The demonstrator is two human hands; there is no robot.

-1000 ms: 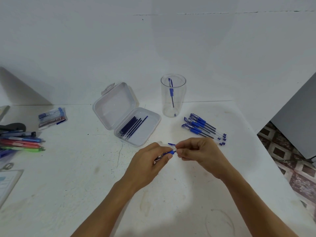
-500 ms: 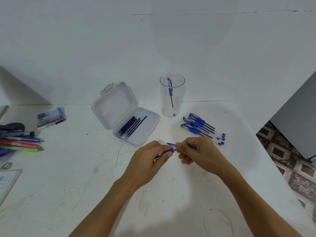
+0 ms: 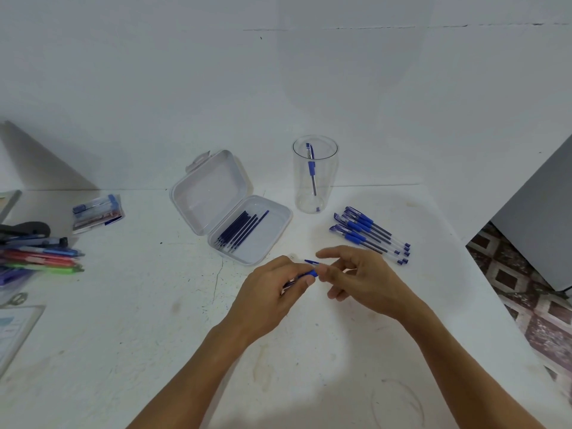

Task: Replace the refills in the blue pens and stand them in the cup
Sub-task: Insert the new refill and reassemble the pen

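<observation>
Blue pens (image 3: 368, 233) lie in a small pile on the white table (image 3: 123, 335), near the clear cup (image 3: 315, 193) and a bit to its right. A lone pen (image 3: 312, 168) stands inside the cup and leans on its wall.

One more pen is the held pen (image 3: 306, 274), and it is in the left hand (image 3: 269, 295). The fingers of that hand are curled round it. Only its blue end pokes out on the right side. The right hand (image 3: 365, 280) is just beside it. Its fingers are loose and spread out, and they hold nothing. Its thumb tip is right next to the blue end of the held pen (touching or not, I cannot tell). A little blue piece (image 3: 310, 261) shows just behind the two hands. It is too small to tell what it is.

Left of the cup sits an open plastic box (image 3: 210, 196) with its lid tipped back. Dark blue refills (image 3: 241, 232) lie side by side in the bottom half of the box.

At the far left edge of the table is a bunch of colored pens (image 3: 40, 258), some red, some green, some blue. A small packet (image 3: 97, 213) lies behind them. Past the right edge of the table you can see a tiled floor (image 3: 526, 292).
</observation>
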